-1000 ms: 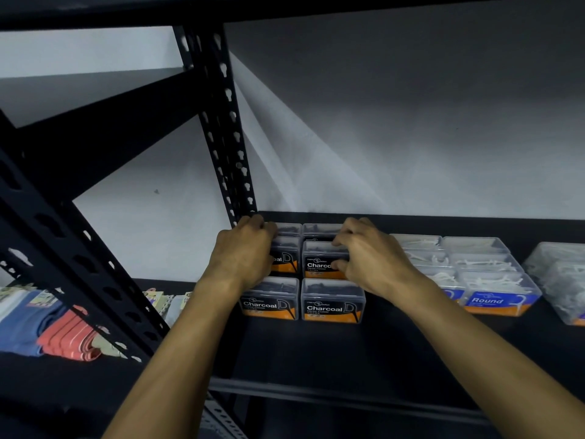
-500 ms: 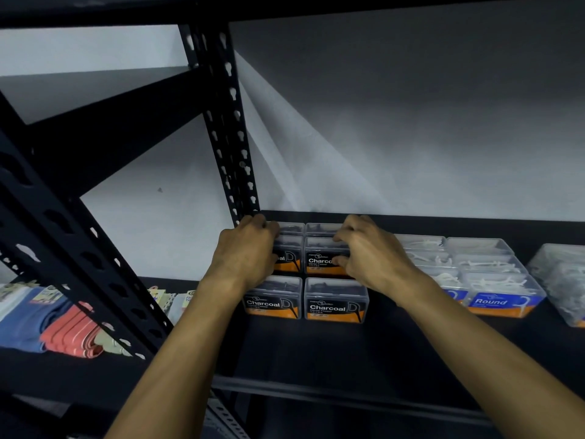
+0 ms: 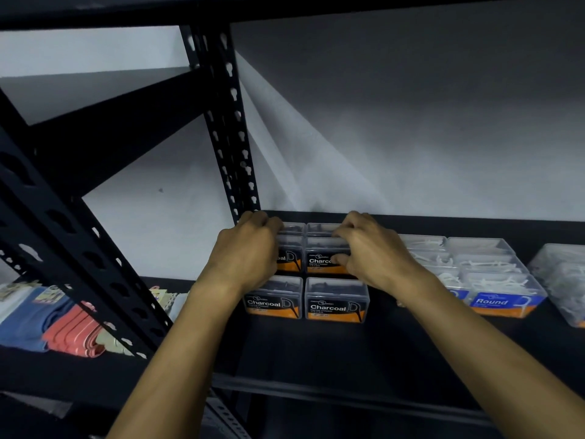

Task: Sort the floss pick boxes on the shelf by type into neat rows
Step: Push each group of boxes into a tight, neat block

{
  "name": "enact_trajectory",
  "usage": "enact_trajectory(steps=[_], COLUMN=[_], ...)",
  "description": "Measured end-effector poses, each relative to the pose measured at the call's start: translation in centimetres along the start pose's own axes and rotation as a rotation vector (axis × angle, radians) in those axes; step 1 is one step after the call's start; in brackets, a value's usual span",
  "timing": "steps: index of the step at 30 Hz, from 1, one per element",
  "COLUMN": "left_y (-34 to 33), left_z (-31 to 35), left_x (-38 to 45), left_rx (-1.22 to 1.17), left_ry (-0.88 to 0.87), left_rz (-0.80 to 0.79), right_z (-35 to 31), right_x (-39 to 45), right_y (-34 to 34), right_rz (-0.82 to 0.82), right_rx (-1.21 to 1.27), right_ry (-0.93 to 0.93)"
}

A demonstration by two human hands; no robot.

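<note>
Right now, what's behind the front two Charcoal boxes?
Behind the front clear-lidded Charcoal floss pick boxes sit two more rows of Charcoal boxes. The left hand and right hand cover much of them.

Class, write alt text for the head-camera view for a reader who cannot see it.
Two bare hands, left hand and right hand, press on Charcoal floss pick boxes set in two columns on a black shelf. Round floss pick boxes sit in rows to their right.

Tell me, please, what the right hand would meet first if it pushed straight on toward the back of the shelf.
Probably the rearmost charcoal box, just beyond the right hand's fingertips; past that, the grey wall. Depth is hard to judge here.
</note>
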State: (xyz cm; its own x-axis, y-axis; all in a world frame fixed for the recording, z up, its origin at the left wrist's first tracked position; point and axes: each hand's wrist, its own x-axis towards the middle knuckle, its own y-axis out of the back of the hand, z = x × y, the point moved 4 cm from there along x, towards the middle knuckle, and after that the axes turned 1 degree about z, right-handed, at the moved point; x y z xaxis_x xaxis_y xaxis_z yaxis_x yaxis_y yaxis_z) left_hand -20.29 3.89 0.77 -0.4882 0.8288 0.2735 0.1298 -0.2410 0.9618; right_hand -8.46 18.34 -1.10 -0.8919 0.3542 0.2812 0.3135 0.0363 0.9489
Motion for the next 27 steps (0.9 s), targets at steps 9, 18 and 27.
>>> enact_trajectory(steps=[9,18,27], left_y=[0.3,-2.0,-3.5], left_z=[0.4,0.1,-0.1], left_x=[-6.4,-7.2,-6.0], left_rx=[-0.134,-0.026,-0.101], left_ry=[-0.040,-0.094,0.010], left_rz=[-0.070,0.042,0.142], right_z=[-2.1,-3.3,-3.4], right_x=[-7.6,-9.9,-9.1], right_y=[0.4,-2.3,-3.2], right_rz=[0.392,0.307,0.370], right_rx=[0.098,-0.046,-0.042], right_ry=[0.038,0.027,-0.052])
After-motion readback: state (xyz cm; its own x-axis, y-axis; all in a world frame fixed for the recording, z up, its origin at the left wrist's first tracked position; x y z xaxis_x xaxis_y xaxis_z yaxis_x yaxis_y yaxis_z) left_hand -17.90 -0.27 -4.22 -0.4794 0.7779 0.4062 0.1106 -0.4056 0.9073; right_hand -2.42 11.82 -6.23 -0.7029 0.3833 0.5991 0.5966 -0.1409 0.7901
